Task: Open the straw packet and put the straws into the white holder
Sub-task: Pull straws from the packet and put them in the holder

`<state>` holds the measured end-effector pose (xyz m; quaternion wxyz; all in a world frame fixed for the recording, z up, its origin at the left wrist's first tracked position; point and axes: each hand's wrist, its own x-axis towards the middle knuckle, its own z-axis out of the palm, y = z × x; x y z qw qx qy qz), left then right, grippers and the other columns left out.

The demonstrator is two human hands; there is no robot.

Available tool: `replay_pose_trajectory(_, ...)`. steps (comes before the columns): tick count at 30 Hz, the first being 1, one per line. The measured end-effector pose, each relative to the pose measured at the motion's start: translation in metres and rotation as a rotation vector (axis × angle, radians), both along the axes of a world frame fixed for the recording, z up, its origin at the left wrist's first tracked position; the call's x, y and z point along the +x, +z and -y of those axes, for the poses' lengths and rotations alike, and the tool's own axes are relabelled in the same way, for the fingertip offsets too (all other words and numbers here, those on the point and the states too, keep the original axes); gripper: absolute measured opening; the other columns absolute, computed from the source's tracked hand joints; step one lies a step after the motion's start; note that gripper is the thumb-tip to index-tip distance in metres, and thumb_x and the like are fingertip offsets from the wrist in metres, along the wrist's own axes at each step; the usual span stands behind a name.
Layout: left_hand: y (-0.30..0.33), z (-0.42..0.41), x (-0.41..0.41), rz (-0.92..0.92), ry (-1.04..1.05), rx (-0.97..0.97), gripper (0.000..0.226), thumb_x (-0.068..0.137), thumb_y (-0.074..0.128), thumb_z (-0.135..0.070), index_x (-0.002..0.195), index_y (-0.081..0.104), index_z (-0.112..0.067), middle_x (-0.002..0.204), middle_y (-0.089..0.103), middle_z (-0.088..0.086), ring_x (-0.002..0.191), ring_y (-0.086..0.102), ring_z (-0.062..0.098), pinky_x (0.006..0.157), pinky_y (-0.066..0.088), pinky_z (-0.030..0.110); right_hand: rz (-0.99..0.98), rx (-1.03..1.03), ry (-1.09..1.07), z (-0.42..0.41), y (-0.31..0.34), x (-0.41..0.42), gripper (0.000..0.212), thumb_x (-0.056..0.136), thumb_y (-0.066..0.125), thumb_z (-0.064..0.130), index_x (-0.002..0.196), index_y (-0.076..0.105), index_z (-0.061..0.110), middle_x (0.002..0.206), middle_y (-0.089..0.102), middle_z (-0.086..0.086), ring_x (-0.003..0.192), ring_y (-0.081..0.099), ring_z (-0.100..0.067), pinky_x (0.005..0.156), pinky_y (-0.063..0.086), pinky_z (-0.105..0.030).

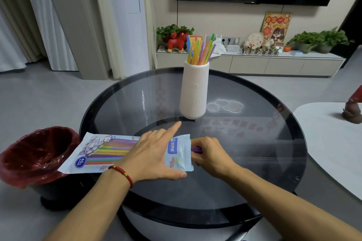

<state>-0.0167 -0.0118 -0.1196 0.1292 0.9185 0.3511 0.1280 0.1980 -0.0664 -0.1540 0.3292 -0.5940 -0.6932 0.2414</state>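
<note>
Here, low in the frame, the left hand (154, 154) presses flat and open-fingered on the straw packet (109, 152), hiding its middle; the right hand (210, 155) pinches purple straws (196, 149) at its mouth, their length hidden. The white holder (194, 92) stands centre-frame.

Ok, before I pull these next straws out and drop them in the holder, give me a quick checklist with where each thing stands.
1. Packet pinned flat on the glass table by the left hand: ok.
2. Packet's right end open: ok, a purple straw sticks out.
3. Right hand gripping that straw: ok, fingers closed on it.
4. How many straws are in the grip: cannot tell.
5. White holder upright with room at its mouth: ok, though coloured straws already stand in it.
6. Path from packet to holder free of clutter: ok.
</note>
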Motion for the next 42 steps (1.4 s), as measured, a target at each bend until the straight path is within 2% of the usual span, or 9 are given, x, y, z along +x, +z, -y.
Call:
replay_pose_trajectory(5, 0.001, 0.0, -0.007, 0.002, 0.011, -0.006, 0.123, 0.06, 0.06, -0.088, 0.155, -0.004, -0.041, 0.119, 0.046, -0.015, 0.112, 0.045, 0.009, 0.11, 0.028, 0.031, 0.064, -0.01, -0.004, -0.001, 0.017, 0.036, 0.015, 0.095, 0.072, 0.029, 0.107, 0.08, 0.03, 0.072, 0.073, 0.005, 0.058, 0.063, -0.004, 0.059, 0.051, -0.015)
replay_pose_trajectory(10, 0.0, 0.0, -0.002, -0.047, -0.006, -0.004, 0.124, 0.062, 0.059, -0.087, 0.155, -0.006, -0.039, 0.127, 0.045, -0.013, 0.119, 0.044, 0.011, 0.117, 0.022, 0.036, 0.051, -0.062, 0.018, 0.004, 0.01, 0.028, 0.041, 0.087, 0.078, 0.046, 0.125, 0.07, 0.032, 0.105, 0.074, 0.021, 0.096, 0.069, 0.01, 0.077, 0.055, -0.009)
replay_pose_trajectory(16, -0.001, -0.005, -0.007, -0.101, 0.036, -0.001, 0.122, 0.06, 0.053, -0.09, 0.155, -0.006, -0.04, 0.131, 0.041, -0.014, 0.128, 0.04, 0.012, 0.121, 0.015, 0.049, 0.026, -0.02, -0.018, 0.0, 0.012, 0.033, 0.003, 0.095, 0.074, 0.029, 0.095, 0.077, 0.028, 0.074, 0.073, 0.0, 0.056, 0.062, -0.012, 0.06, 0.054, -0.023)
replay_pose_trajectory(19, -0.003, -0.01, -0.015, -0.24, 0.053, 0.009, 0.119, 0.059, 0.049, -0.091, 0.154, -0.006, -0.043, 0.138, 0.033, -0.013, 0.134, 0.035, 0.012, 0.12, 0.005, 0.061, -0.004, -0.099, -0.034, 0.007, 0.015, 0.055, 0.01, 0.098, 0.072, 0.025, 0.093, 0.08, 0.03, 0.061, 0.068, 0.008, 0.047, 0.055, -0.001, 0.052, 0.045, -0.015)
replay_pose_trajectory(24, -0.006, -0.012, -0.016, -0.353, 0.088, -0.069, 0.127, 0.052, 0.039, -0.102, 0.153, -0.011, -0.043, 0.156, 0.017, -0.01, 0.147, 0.017, 0.013, 0.117, -0.007, 0.067, -0.135, -0.175, -0.065, 0.021, 0.026, 0.073, 0.016, 0.098, 0.073, 0.019, 0.099, 0.081, 0.033, 0.061, 0.069, 0.005, 0.049, 0.056, -0.002, 0.047, 0.046, -0.023)
replay_pose_trajectory(28, -0.003, -0.002, 0.012, -0.153, 0.069, -0.022, 0.095, 0.074, 0.016, -0.093, 0.154, 0.016, -0.042, 0.162, 0.019, -0.014, 0.148, 0.015, 0.006, 0.12, -0.003, 0.061, -0.159, -0.168, -0.042, 0.029, 0.043, 0.076, 0.013, 0.095, 0.075, 0.025, 0.105, 0.083, 0.028, 0.066, 0.074, -0.003, 0.05, 0.058, -0.006, 0.047, 0.048, -0.023)
replay_pose_trajectory(34, -0.01, -0.001, 0.033, -0.16, 0.075, 0.058, 0.038, 0.099, 0.036, -0.055, 0.128, 0.046, -0.032, 0.138, 0.042, -0.014, 0.134, 0.035, 0.009, 0.119, 0.014, 0.06, -0.462, -0.151, -0.1, 0.044, 0.056, 0.087, 0.017, 0.086, 0.08, 0.029, 0.094, 0.087, 0.017, 0.077, 0.077, -0.015, 0.058, 0.067, -0.015, 0.049, 0.052, -0.022)
replay_pose_trajectory(38, -0.009, -0.001, 0.036, -0.147, 0.072, 0.071, 0.014, 0.101, 0.033, -0.045, 0.097, 0.039, -0.033, 0.118, 0.049, -0.014, 0.121, 0.04, 0.01, 0.116, 0.019, 0.057, -0.751, -0.24, -0.005, 0.049, 0.052, 0.093, 0.032, 0.084, 0.082, 0.031, 0.102, 0.084, 0.004, 0.08, 0.074, -0.014, 0.062, 0.066, -0.015, 0.053, 0.053, -0.021)
replay_pose_trajectory(42, -0.007, 0.001, 0.039, -0.14, 0.104, 0.077, 0.021, 0.104, 0.028, -0.043, 0.104, 0.043, -0.029, 0.119, 0.051, -0.012, 0.123, 0.038, 0.013, 0.117, 0.018, 0.057, -1.006, -0.305, 0.109, 0.046, 0.049, 0.086, 0.088, 0.063, 0.096, 0.053, 0.127, 0.071, -0.003, 0.095, 0.073, -0.017, 0.074, 0.073, -0.018, 0.061, 0.059, -0.026)
